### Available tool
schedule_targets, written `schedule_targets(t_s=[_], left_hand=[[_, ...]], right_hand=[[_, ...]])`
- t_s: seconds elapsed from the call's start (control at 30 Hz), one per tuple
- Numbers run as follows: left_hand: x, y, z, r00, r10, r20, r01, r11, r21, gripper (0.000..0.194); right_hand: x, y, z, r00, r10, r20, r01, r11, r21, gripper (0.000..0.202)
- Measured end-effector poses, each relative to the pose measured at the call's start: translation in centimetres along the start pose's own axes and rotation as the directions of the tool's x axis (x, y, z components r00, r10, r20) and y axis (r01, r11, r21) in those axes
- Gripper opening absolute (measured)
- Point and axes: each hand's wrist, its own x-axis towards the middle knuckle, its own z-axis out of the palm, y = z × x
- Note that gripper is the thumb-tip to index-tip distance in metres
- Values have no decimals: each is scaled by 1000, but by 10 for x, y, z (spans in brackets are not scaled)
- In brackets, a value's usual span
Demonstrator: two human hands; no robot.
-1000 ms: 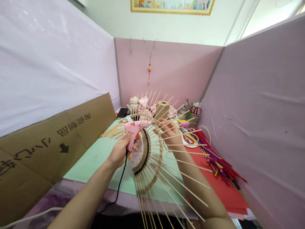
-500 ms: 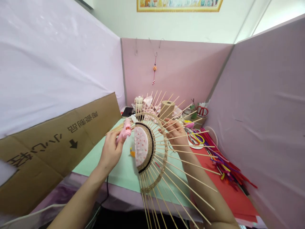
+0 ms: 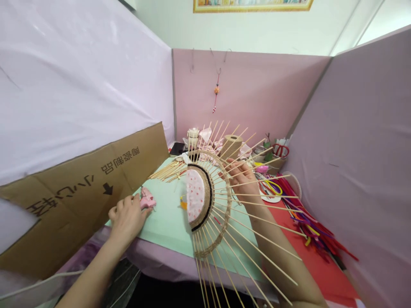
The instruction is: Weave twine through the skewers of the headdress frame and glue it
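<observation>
My left hand [image 3: 127, 218] is low at the left of the green mat, its fingers closed around a pink glue gun [image 3: 147, 199]. My right hand [image 3: 241, 174] grips a half-round woven craft piece by its far right side, with fingers behind the thin sticks [image 3: 257, 196]. This piece has a dotted pink fabric centre [image 3: 195, 194], a black band [image 3: 211, 196] and an outer ring of twine [image 3: 228, 201]. Its sticks fan outward, and the piece is held tilted above the mat. Some of the right fingers are hidden by sticks.
A green mat [image 3: 163, 229] covers the table. Loose sticks [image 3: 168, 171] lie at its back left, beside a cardboard sheet [image 3: 80, 184]. Behind stand a twine spool [image 3: 231, 145] and a white jar [image 3: 193, 137]. Scissors [image 3: 272, 187] and colourful pipe cleaners [image 3: 316, 231] lie at right.
My left hand has moved the glue gun from beside the craft piece down and left to the mat. My right hand still holds the piece, nearly unmoved.
</observation>
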Motion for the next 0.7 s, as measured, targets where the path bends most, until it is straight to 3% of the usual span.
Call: schedule_targets(t_s=[0.1, 0.2, 0.3, 0.4, 0.5, 0.63, 0.7], left_hand=[[8, 37, -19, 990, 122, -70, -137, 944, -300, 58], [27, 90, -38, 928, 290, -232, -372, 705, -604, 49], [56, 143, -52, 859, 330, -391, -510, 489, -707, 34], [83, 178, -60, 777, 387, -497, -626, 383, -680, 35], [98, 192, -64, 715, 491, -498, -689, 373, -621, 40], [105, 191, -67, 706, 551, -445, -692, 403, -599, 43], [106, 186, -69, 681, 579, -448, -716, 401, -571, 44]], right_hand=[[0, 0, 1, 1000, 0, 1, 0, 1000, 2, 25], [-1, -1, 2, 1000, 6, 6, -6, 1000, -2, 24], [-2, -2, 3, 1000, 12, 23, -12, 1000, -2, 21], [-4, -2, 3, 999, 17, 46, -17, 1000, -3, 19], [-5, -1, 2, 998, 6, 66, -6, 1000, -6, 19], [-7, -1, 2, 997, -7, 82, 9, 1000, -22, 18], [-7, -1, 2, 996, 2, 87, 2, 999, -49, 18]])
